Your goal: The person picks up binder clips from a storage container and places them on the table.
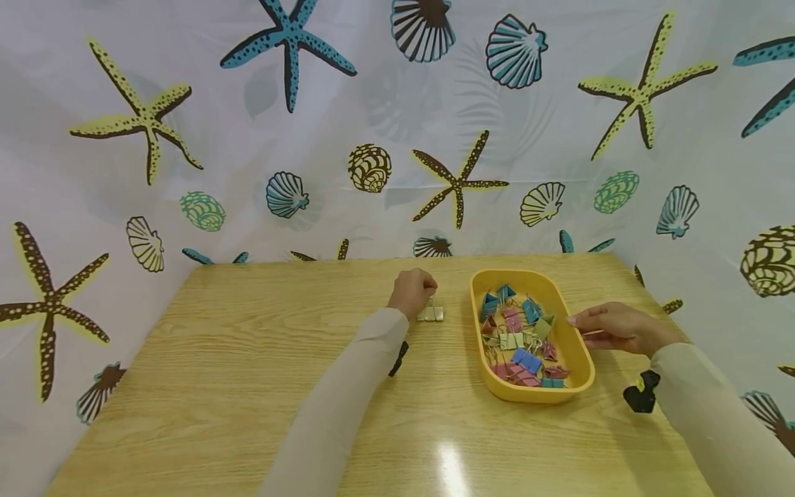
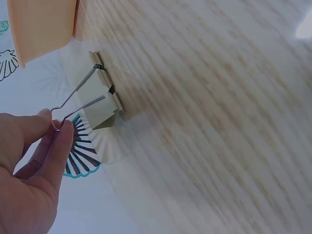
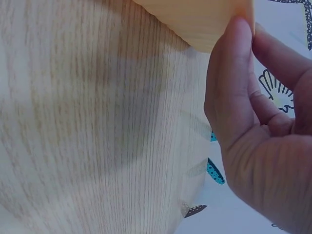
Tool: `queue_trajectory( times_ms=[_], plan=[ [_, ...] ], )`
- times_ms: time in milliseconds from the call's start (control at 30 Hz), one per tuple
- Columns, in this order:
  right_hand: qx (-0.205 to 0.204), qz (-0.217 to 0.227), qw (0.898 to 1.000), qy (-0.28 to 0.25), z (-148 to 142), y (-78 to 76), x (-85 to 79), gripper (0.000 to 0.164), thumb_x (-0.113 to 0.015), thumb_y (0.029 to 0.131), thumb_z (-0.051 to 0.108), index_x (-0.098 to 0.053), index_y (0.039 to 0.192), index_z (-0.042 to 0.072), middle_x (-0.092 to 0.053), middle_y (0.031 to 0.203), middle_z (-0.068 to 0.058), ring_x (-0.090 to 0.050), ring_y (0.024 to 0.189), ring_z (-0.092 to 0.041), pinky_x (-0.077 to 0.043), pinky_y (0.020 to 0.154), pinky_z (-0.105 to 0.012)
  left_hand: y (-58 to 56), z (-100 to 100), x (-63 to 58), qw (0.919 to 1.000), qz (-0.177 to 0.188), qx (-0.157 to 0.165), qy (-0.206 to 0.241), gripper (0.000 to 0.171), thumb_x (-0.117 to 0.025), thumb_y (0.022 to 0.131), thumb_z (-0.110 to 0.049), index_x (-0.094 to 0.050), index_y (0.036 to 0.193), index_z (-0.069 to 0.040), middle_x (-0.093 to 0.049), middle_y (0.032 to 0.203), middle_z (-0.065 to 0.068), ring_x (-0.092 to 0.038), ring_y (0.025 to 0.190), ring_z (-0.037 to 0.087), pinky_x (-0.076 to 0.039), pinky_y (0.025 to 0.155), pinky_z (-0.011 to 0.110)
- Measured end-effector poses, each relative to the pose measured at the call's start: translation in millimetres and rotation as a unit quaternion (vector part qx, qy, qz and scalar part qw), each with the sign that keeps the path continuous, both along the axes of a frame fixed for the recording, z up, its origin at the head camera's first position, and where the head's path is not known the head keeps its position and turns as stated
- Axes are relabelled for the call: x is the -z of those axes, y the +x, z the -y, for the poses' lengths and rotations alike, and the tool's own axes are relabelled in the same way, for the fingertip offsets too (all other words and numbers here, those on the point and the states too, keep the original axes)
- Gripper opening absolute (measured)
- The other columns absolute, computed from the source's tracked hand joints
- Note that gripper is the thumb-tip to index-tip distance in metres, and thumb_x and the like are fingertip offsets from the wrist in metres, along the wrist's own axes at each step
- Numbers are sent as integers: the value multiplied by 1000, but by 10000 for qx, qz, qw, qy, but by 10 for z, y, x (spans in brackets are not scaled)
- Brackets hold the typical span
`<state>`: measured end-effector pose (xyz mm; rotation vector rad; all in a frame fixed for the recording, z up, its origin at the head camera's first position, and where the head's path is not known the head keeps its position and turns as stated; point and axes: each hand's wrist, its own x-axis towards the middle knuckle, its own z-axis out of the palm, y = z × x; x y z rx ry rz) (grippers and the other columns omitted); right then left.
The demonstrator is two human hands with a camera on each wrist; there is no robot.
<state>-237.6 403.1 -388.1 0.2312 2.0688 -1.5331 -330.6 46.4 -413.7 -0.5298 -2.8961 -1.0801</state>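
With thumb and fingertips, my left hand (image 1: 412, 293) pinches the wire handles of a pale gold binder clip (image 1: 430, 314). In the left wrist view the clip (image 2: 100, 92) hangs from my left hand (image 2: 36, 161), its body close to the wooden tabletop. My right hand (image 1: 621, 328) grips the right rim of a yellow-orange tray (image 1: 580, 366), thumb on the inside. The right wrist view has my right hand (image 3: 258, 112) pinching the tray's edge (image 3: 204, 24). Inside the tray lie several binder clips in blue, pink, green, teal and gold, such as a blue clip (image 1: 526, 360).
The wooden table (image 1: 248, 359) spreads left and in front of the tray. A white curtain (image 1: 348, 235) printed with starfish and shells borders it at the back and sides. Black straps with small devices (image 1: 642, 392) are on both wrists.
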Motion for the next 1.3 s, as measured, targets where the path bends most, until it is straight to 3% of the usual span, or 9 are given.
queue_trajectory(
  times_ms=[233, 433, 600, 900, 1133, 1300],
  plan=[
    [36, 16, 10000, 21, 7, -2, -5, 28, -57, 98, 20, -65, 115, 0, -70, 94, -3, -68, 83, -14, -55, 73, -24, -9, 14, -33, 9996, -233, 167, -30, 18, -63, 92, -7, -72, 107, -2, -71, 103, 10, -67, 92, 22, -54, 78, 33],
    [14, 30, 10000, 16, 13, -4, 13, 26, -56, 98, 20, -66, 114, 1, -69, 94, -2, -68, 81, -13, -55, 73, -24, 34, -6, -145, 9976, -425, 442, -333, 17, -63, 93, -12, -73, 106, -7, -71, 104, 5, -66, 96, 19, -53, 80, 30],
    [30, 45, 10000, 77, -15, -7, 27, 32, -56, 98, 23, -62, 118, -1, -69, 96, -1, -68, 84, -13, -55, 75, -25, 203, -86, -289, 9926, -580, 851, -649, 17, -63, 94, -16, -73, 106, -10, -71, 105, 3, -66, 95, 17, -53, 80, 29],
    [54, 90, 9999, -17, -8, -31, 18, 28, -57, 98, 21, -65, 115, 0, -70, 95, -1, -69, 86, -14, -55, 78, -27, 489, -201, -532, 9734, -1173, 1739, -922, 15, -63, 94, -19, -74, 101, -11, -71, 96, 0, -63, 83, 10, -50, 73, 21],
    [50, 103, 9999, -66, 12, -17, -13, 26, -57, 98, 21, -66, 113, 1, -70, 94, -1, -69, 84, -14, -55, 78, -26, 705, -379, -687, 9622, -921, 2365, -990, 16, -61, 95, -19, -74, 100, -11, -70, 89, -3, -59, 68, 2, -46, 65, 14],
    [-30, 79, 9999, -75, -5, -14, -18, 25, -56, 98, 21, -67, 112, 2, -70, 94, -2, -68, 84, -13, -55, 78, -26, 809, -526, -798, 9500, -820, 2752, -1226, 18, -59, 96, -19, -75, 103, -13, -72, 91, -3, -60, 65, -1, -46, 66, 11]
  ],
)
